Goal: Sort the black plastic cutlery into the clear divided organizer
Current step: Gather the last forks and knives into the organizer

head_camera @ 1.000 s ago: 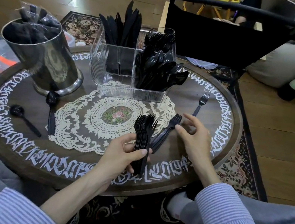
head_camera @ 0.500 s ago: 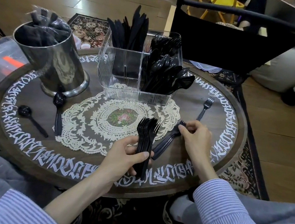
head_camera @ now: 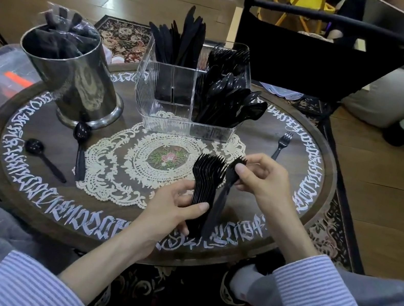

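Centrally, the round wooden table (head_camera: 297,169) carries white lettering round its rim, and its near edge runs just below both hands. A cream lace doily (head_camera: 123,166) covers the middle. At the far side the clear divided organizer (head_camera: 165,108) stands on the doily's far edge: black knives (head_camera: 183,36) upright in its back left compartment, black forks (head_camera: 229,55) in the back right, black spoons (head_camera: 232,98) leaning out over the right wall from the front right compartment. The front left compartment shows only clear plastic. Left of the organizer a metal bucket (head_camera: 82,77) stands, a plastic bag of dark cutlery in its mouth. Bare tabletop lies between the organizer and the hands, and to the right, where a single fork (head_camera: 282,142) lies near the rim, well apart from the rest. Two loose spoons lie at the left: one spoon (head_camera: 80,145) with its bowl at the bucket's base, the other spoon (head_camera: 43,157) nearer the left edge.

The left hand (head_camera: 172,209) grips a nested stack of forks (head_camera: 205,180) by the handles, thumb curled across the front, tines up and slightly fanned. The right hand (head_camera: 263,180) pinches a few more forks (head_camera: 227,184) near their heads between thumb and curled fingers, handles slanting down toward the near edge, just beside the stack; whether the two bunches touch I cannot tell. Striped blue sleeves cover both forearms. A black folding chair (head_camera: 307,55) stands behind the table.
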